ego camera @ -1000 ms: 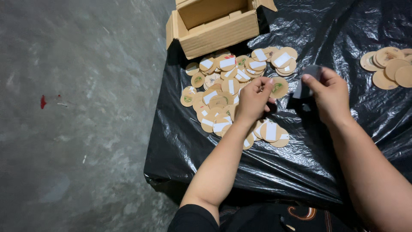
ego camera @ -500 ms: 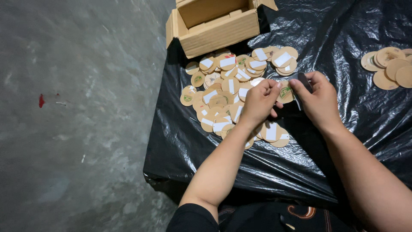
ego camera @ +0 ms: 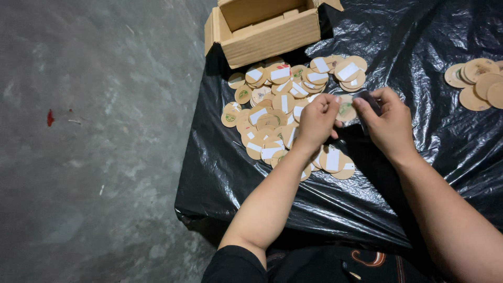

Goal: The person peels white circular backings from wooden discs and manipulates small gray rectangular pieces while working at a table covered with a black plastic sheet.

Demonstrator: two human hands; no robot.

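A black plastic sheet (ego camera: 440, 157) is spread out, with an open cardboard box (ego camera: 270, 31) at its far edge. Beside the pile of wooden discs (ego camera: 277, 105), one disc (ego camera: 346, 109) is pinched between left hand (ego camera: 314, 123) and right hand (ego camera: 387, 123).

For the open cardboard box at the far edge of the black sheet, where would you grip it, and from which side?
Take the cardboard box by its two short end walls, coming down from above. Its flaps are open and it sits upright, so the wall rims are exposed. The disc pile crowds its near side.
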